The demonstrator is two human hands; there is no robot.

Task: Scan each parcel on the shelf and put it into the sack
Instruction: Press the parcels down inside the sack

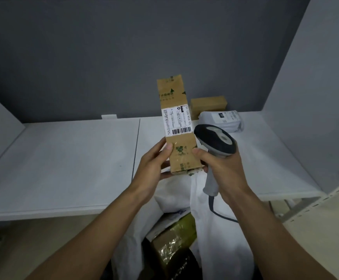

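The person holds a long cardboard parcel (pixel 176 110) upright over the near edge of the white shelf (pixel 63 158), directly above the open mouth of the white sack (pixel 215 239). The left hand (pixel 154 160) grips the parcel's lower end, thumb flat on the front face and fingers curled round the back and underside. The right hand (pixel 221 168) has its fingers wrapped round the handle of the scanner (pixel 215 141), while its thumb presses the parcel's right edge.

The scanner's head sits just beside the barcode label (pixel 181 130), almost touching it and turned side-on. From that angle a read seems likely to fail, and the parcel might go into the sack unscanned. Because the parcel is tall and held only at its bottom, it could also tip if the right thumb lifts away. The scanner's cable hangs beside the sack and could snag as the parcel drops in.

Far right on the shelf wait a brown box (pixel 208 105) and a pale mailer bag (pixel 221 120). Wrapped packages (pixel 172 239) already lie in the sack.
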